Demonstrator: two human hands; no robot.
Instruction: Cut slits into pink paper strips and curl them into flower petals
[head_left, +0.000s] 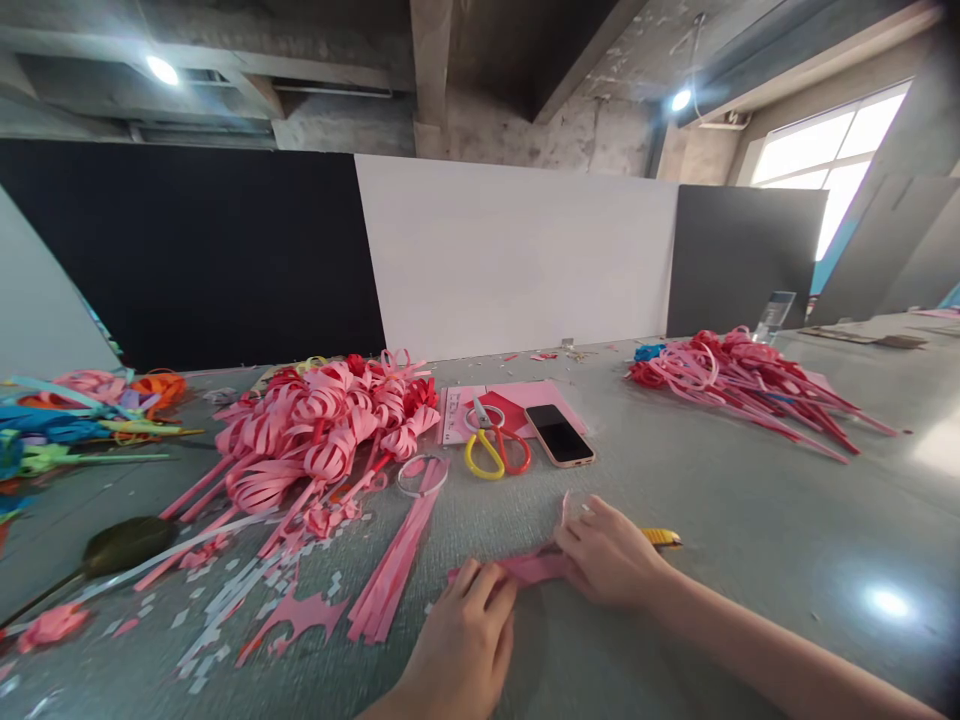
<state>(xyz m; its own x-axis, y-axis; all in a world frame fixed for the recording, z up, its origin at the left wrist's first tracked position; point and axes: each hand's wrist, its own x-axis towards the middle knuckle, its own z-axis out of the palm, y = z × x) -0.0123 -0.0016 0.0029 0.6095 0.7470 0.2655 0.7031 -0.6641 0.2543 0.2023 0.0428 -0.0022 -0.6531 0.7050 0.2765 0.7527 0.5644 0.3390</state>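
While the pink strip (536, 568) spans both hands over the desk (750, 500) | left grip (466, 635): curled closed on one end | right grip (604, 550): pinched closed on the other | risk, I judge: uneven pull tears it; wrist drift knocks the yellow cutter (660, 537) beside it

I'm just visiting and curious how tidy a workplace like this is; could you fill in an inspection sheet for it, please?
Surface: grey tabletop, paper scraps scattered at left.
Things in hand: pink strip, its ends at the left hand and right hand.
Clutter: pink paper bundles, scissors, phone, loose pink strips; yellow-handled tool beyond the right forearm.
Grippers: none, two bare hands; fingers on the strip.
Cables: nothing seen on the tabletop.
Surroundings: black panel, white panel, window, ceiling lamps.
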